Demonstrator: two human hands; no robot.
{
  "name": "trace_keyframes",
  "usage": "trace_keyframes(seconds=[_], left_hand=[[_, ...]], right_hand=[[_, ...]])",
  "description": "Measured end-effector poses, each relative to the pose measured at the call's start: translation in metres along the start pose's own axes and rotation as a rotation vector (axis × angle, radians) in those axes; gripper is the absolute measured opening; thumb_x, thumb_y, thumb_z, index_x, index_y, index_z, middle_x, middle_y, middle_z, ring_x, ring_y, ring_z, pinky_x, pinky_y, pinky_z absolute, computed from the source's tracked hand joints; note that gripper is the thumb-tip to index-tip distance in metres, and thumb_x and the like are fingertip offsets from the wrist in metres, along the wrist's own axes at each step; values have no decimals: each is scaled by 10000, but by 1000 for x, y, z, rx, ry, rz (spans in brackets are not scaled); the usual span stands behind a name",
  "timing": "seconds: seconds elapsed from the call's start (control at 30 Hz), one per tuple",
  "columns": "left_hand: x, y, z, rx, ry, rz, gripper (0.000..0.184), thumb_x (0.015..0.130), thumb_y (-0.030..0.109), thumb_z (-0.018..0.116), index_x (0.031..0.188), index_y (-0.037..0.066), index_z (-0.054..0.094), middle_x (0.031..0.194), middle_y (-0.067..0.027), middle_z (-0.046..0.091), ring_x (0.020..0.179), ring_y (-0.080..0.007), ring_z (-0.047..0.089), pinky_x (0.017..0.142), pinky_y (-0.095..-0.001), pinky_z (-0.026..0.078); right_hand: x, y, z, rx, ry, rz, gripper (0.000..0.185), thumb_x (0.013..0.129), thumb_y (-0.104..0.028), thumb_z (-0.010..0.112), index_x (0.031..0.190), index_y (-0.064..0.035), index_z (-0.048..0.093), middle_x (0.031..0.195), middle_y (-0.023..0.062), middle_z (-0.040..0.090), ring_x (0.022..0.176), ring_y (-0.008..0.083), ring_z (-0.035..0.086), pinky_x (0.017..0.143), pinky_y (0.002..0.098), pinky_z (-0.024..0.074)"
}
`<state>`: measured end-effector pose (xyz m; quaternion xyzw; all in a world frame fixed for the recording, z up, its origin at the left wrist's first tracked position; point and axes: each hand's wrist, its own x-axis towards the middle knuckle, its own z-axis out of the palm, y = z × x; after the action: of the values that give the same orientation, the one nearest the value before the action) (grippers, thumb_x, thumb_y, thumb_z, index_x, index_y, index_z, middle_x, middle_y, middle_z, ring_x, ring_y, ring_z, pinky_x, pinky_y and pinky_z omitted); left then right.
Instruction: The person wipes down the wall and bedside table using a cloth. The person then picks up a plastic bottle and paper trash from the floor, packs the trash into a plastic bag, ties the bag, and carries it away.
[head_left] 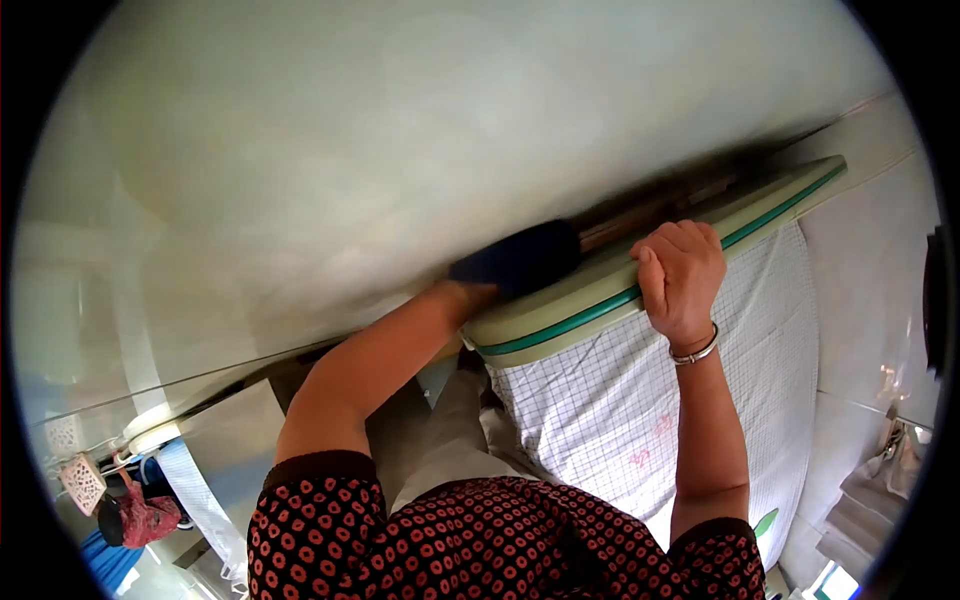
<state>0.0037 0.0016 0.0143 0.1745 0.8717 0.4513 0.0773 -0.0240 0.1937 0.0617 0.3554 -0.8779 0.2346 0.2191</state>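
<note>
A bed's cream headboard point(560, 325) with a green stripe runs diagonally beside the wall. My right hand point(682, 268) is closed over its top edge, fingers curled toward the wall side and thumb bent in front; a metal bracelet circles the wrist. My left forearm reaches into the gap behind the headboard. At its end is a dark blue, cloth-like thing point(520, 262), which covers my left hand or lies in front of it. The left fingers are hidden, so I cannot see whether they grip it. Behind the headboard, a brown wooden strip point(625, 222) shows.
A bed sheet point(590, 400) with a grid pattern covers the mattress. The pale wall point(350, 150) rises close behind the headboard. At lower left hang a red cloth point(148, 512) and a light blue-white towel point(205, 495). Grey fabric point(870, 510) hangs at right.
</note>
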Motion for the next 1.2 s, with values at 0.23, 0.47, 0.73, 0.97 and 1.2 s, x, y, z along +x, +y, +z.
trace_keyframes(seconds=[0.23,0.47,0.73,0.97,1.2], left_hand=[[-26,-50,17,-573,-44,-73,236,824,126,440,1010,20,540,994,-106,556,899,-215,539,804,-295,418],[10,-12,-1,78,30,354,246,797,110,470,1024,55,546,1011,-100,524,917,-213,516,802,-274,407],[-18,-56,21,540,-108,150,188,750,131,499,893,42,580,922,-98,559,822,-240,545,706,-315,446],[-46,11,-32,232,0,244,239,772,61,490,1002,48,553,1004,-122,536,927,-247,514,815,-304,403],[11,1,-7,-86,136,405,334,767,61,501,1101,55,525,1127,-123,515,1044,-257,481,917,-319,362]], right_hand=[[1,5,2,4,44,-20,175,660,-168,502,517,-68,522,510,51,454,500,200,431,537,332,358],[-1,5,3,-18,17,-15,202,709,-178,463,557,-66,533,542,58,482,505,202,427,515,323,334],[-2,3,0,-24,39,6,195,671,-177,513,509,-70,519,513,52,456,510,209,442,547,328,357],[-2,2,2,-36,44,30,204,670,-182,522,501,-68,520,511,46,451,516,205,444,550,324,357],[-2,3,3,-27,57,11,200,679,-185,515,519,-65,531,516,44,459,521,206,449,555,319,368]])
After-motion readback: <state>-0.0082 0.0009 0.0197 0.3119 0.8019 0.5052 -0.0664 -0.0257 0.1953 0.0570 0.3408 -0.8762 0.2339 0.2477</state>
